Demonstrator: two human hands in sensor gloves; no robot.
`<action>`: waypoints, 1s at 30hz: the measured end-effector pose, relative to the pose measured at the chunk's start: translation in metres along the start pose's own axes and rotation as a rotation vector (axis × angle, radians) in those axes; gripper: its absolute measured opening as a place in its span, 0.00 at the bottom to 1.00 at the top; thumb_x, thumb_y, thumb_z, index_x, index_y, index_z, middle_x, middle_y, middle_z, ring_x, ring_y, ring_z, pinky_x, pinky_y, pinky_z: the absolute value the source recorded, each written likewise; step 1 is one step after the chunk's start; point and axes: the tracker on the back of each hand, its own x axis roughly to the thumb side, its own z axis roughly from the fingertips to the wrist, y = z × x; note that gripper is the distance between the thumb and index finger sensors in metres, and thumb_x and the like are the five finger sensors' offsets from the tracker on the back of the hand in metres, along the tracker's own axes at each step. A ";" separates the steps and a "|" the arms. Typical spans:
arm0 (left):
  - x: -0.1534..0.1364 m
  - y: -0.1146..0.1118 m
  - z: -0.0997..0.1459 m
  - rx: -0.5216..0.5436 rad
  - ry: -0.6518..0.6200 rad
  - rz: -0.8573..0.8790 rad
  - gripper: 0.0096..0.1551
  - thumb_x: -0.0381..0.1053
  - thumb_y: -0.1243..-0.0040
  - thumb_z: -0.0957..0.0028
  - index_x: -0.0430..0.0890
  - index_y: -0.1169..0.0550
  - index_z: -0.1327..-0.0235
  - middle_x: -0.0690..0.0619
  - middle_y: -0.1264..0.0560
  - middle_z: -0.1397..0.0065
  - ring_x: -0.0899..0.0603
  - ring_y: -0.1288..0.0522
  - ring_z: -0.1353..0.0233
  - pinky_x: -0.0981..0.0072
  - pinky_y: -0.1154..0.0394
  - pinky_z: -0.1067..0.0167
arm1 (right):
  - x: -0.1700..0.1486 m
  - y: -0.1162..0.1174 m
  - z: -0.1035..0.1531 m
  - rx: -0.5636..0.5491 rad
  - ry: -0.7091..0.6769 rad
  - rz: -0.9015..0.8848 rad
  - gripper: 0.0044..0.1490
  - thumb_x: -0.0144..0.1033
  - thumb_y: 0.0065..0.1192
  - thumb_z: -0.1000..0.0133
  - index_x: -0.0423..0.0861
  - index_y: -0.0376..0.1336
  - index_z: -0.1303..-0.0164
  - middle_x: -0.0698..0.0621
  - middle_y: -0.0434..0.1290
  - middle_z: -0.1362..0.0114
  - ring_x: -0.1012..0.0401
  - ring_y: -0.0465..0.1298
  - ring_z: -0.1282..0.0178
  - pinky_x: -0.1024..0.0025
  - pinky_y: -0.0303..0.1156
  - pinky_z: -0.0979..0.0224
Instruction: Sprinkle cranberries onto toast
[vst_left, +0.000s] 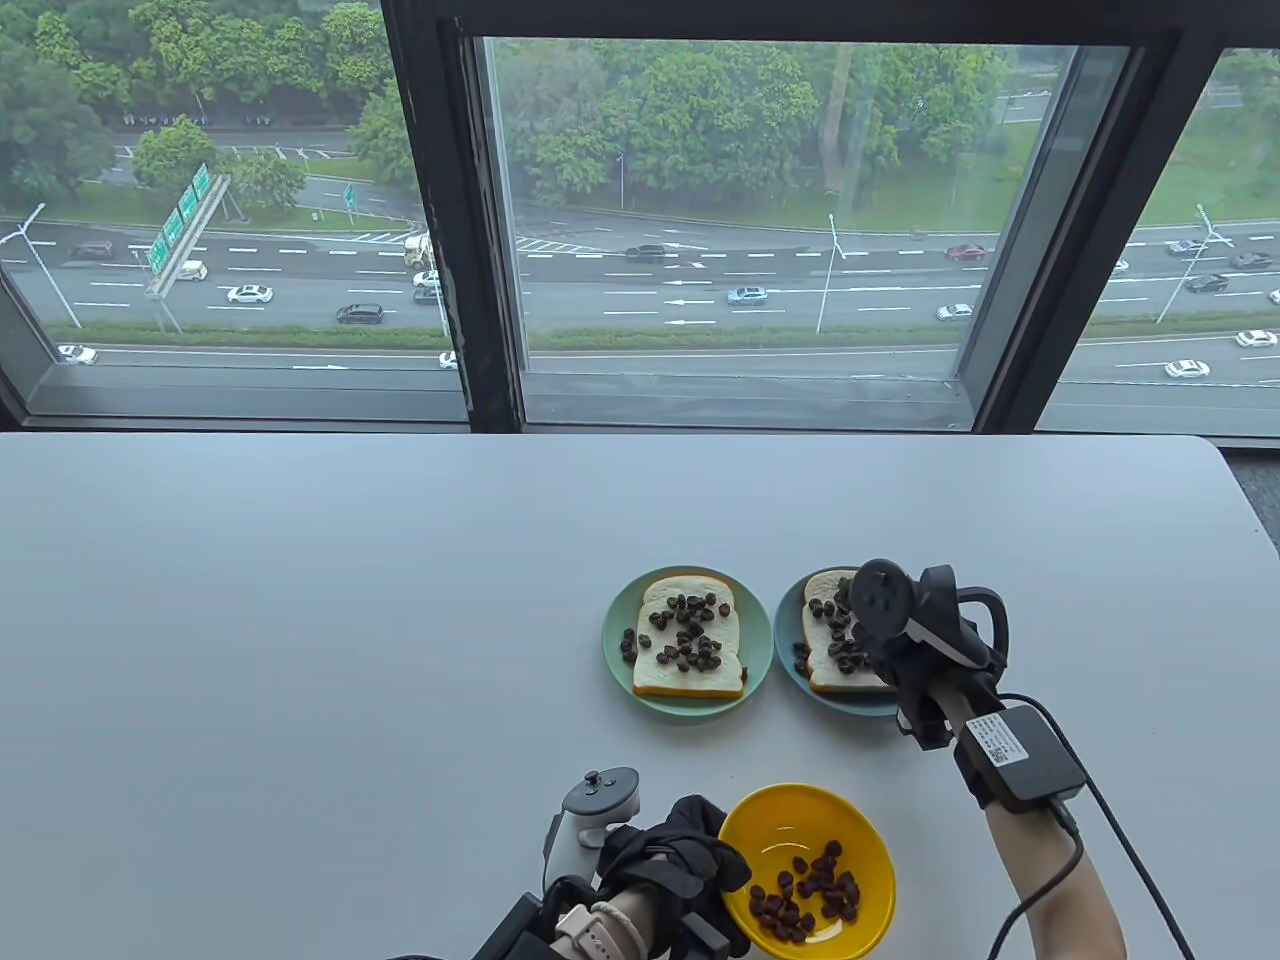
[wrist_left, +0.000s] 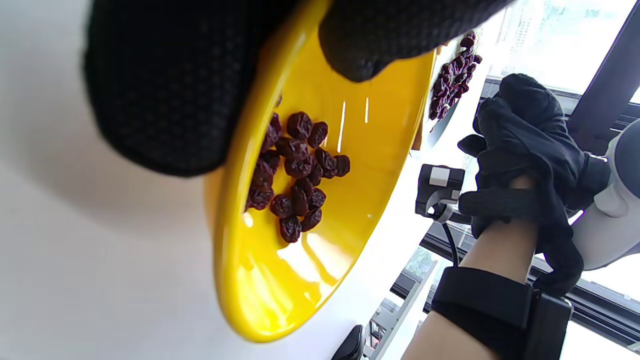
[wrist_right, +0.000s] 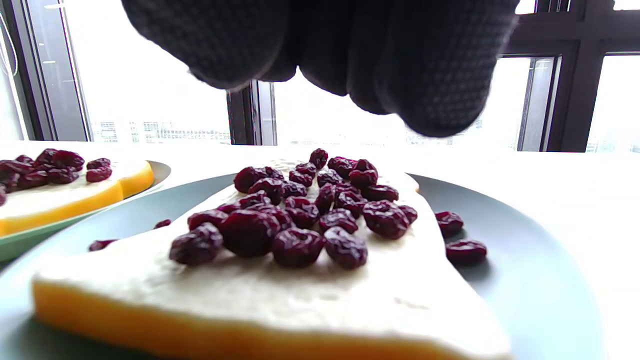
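Two slices of toast lie on plates mid-table. The left toast (vst_left: 688, 645) on a green plate (vst_left: 615, 655) is covered with dried cranberries. The right toast (vst_left: 828, 655) on a blue plate (vst_left: 790, 680) also carries cranberries (wrist_right: 300, 215). My right hand (vst_left: 880, 640) hovers just above the right toast, its fingers (wrist_right: 430, 75) bunched close together over the berries; I cannot see whether they pinch any. My left hand (vst_left: 690, 850) holds the rim of a yellow bowl (vst_left: 810, 870) with several cranberries (wrist_left: 295, 175) at the table's near edge.
The grey table (vst_left: 300, 620) stretches wide to the left and back. A large window with dark frames stands beyond the far edge. A cable runs from my right wrist box (vst_left: 1020, 745) toward the bottom right.
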 end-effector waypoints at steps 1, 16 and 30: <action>0.000 0.000 0.000 0.001 -0.002 -0.002 0.28 0.40 0.39 0.52 0.51 0.41 0.44 0.39 0.37 0.47 0.38 0.29 0.56 0.57 0.12 0.68 | -0.003 -0.003 0.008 -0.007 0.000 -0.010 0.31 0.42 0.61 0.57 0.59 0.61 0.41 0.52 0.65 0.31 0.56 0.74 0.39 0.74 0.82 0.47; 0.004 0.000 0.005 0.047 -0.048 0.015 0.28 0.40 0.39 0.52 0.51 0.41 0.44 0.39 0.37 0.47 0.38 0.29 0.55 0.57 0.12 0.68 | 0.080 -0.028 0.144 0.302 -0.557 -0.212 0.43 0.51 0.63 0.59 0.55 0.55 0.31 0.45 0.60 0.26 0.48 0.71 0.32 0.68 0.80 0.39; 0.012 -0.002 0.011 0.060 -0.129 0.009 0.28 0.38 0.37 0.54 0.50 0.40 0.47 0.38 0.37 0.49 0.37 0.30 0.57 0.55 0.12 0.69 | 0.133 0.008 0.179 0.093 -0.691 0.270 0.30 0.37 0.68 0.63 0.66 0.62 0.52 0.53 0.67 0.34 0.59 0.76 0.42 0.80 0.84 0.48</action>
